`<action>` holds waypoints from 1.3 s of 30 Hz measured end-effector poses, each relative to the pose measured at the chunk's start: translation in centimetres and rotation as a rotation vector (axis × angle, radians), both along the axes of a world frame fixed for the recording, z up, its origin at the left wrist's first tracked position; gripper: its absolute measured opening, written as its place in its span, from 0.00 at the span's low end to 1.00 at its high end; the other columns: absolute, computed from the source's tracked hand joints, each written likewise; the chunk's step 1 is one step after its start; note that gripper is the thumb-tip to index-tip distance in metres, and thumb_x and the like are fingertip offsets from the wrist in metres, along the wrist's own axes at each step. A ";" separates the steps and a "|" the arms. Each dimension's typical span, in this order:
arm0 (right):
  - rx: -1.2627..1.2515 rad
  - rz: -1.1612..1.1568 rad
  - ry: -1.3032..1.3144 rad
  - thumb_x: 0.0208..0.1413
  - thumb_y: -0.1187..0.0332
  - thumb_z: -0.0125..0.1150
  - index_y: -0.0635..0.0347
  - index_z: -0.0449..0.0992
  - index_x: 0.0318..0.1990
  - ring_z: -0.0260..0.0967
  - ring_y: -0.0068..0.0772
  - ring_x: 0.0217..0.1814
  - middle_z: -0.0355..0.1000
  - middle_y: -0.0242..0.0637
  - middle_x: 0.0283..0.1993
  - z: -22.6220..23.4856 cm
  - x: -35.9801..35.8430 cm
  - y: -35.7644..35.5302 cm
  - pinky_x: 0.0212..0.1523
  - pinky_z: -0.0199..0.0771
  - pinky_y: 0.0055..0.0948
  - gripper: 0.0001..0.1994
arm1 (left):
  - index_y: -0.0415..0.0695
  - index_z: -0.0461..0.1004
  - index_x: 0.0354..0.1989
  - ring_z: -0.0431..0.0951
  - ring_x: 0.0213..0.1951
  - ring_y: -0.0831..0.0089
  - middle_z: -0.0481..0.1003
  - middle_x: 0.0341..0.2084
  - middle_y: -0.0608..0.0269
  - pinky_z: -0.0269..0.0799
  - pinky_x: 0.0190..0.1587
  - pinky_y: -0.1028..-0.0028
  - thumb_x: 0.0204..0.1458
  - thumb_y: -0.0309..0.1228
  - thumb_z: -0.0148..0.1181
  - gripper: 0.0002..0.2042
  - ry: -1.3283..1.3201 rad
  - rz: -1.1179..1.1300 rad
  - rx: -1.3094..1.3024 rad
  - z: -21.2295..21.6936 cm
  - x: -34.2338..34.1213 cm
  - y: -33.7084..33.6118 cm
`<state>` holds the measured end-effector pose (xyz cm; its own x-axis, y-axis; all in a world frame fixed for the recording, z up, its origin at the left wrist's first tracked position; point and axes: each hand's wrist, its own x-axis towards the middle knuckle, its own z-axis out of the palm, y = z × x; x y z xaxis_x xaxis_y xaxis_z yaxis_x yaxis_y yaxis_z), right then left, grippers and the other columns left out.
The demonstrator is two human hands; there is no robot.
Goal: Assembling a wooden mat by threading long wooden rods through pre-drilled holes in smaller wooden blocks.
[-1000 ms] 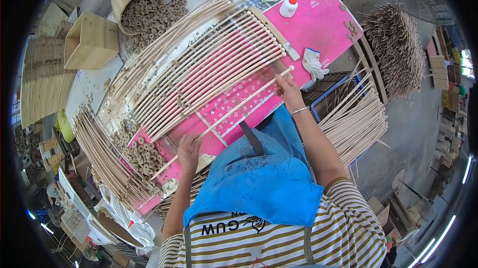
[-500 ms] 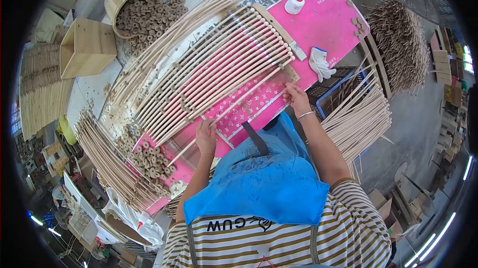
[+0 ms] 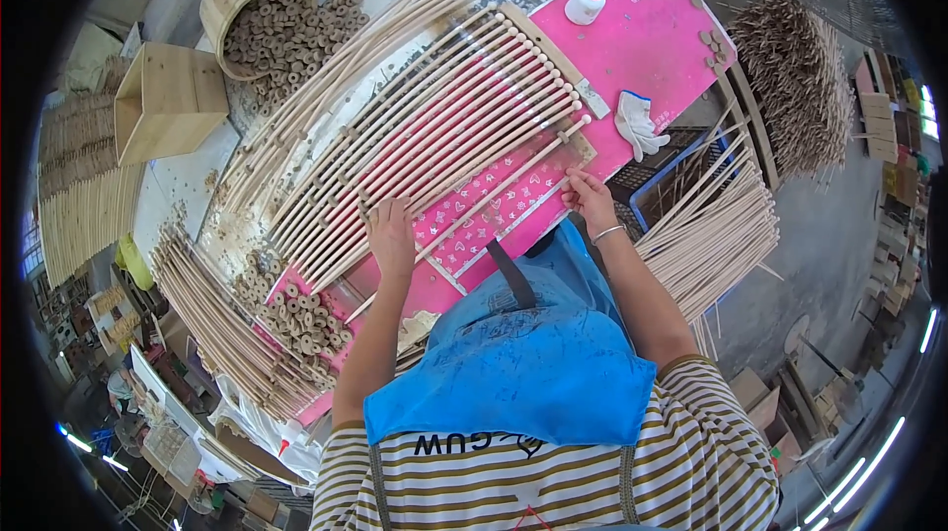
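A row of wooden rods (image 3: 464,112) with round ball ends lies side by side across a pink patterned board, ball ends at upper right. Small wooden rings sit on several of them toward the left. My left hand (image 3: 392,235) is at the lower left part of this row, its fingers curled down onto the rods near a ring; what they grip is hidden. One separate rod (image 3: 504,189) lies nearer me, apart from the row, passing by my left hand. My right hand (image 3: 591,200) hovers near that rod's ball end, thumb and fingers pinched together; anything between them is too small to see.
A tipped wooden tub (image 3: 219,13) spills wooden rings (image 3: 281,33); more rings (image 3: 301,319) lie at lower left. A glue bottle (image 3: 586,2) with red tip and a white glove (image 3: 637,124) rest on the pink sheet. Rod bundles (image 3: 726,220) stand at right, beside a blue-rimmed crate (image 3: 657,186).
My left hand has moved up and left from the nearest rod onto the row. That rod has shifted slightly to the right and away from the row. My right hand has barely moved.
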<state>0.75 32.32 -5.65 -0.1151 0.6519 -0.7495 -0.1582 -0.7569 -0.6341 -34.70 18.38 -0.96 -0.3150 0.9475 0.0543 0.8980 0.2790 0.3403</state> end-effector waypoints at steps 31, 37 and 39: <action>0.150 0.203 0.305 0.69 0.59 0.58 0.58 0.80 0.45 0.72 0.17 0.30 0.76 0.27 0.31 9.1 -8.9 -0.4 0.34 0.72 0.18 0.12 | 0.48 0.75 0.54 0.77 0.46 0.53 0.75 0.48 0.56 0.76 0.46 0.56 0.56 0.32 0.64 0.17 -0.006 -0.235 -0.057 14.2 1.2 -5.1; 0.188 0.231 0.324 0.70 0.59 0.56 0.58 0.80 0.44 0.71 0.17 0.30 0.75 0.26 0.30 11.6 -8.5 1.8 0.33 0.72 0.18 0.12 | 0.45 0.73 0.59 0.79 0.48 0.50 0.78 0.49 0.50 0.74 0.49 0.61 0.55 0.28 0.64 0.22 -0.385 -0.061 -0.249 16.5 -2.7 -8.9; 0.201 0.234 0.324 0.70 0.60 0.56 0.58 0.80 0.44 0.71 0.16 0.30 0.75 0.26 0.30 12.1 -8.7 1.8 0.34 0.72 0.18 0.12 | 0.44 0.74 0.57 0.80 0.47 0.50 0.78 0.47 0.51 0.75 0.48 0.61 0.55 0.29 0.64 0.20 -0.438 -0.058 -0.237 16.6 -2.5 -9.2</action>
<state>-7.95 34.14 6.43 -0.4851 0.7095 -0.5111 -0.2120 -0.6625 -0.7185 -37.23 9.16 15.61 -0.2062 0.9345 -0.2903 0.7015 0.3480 0.6220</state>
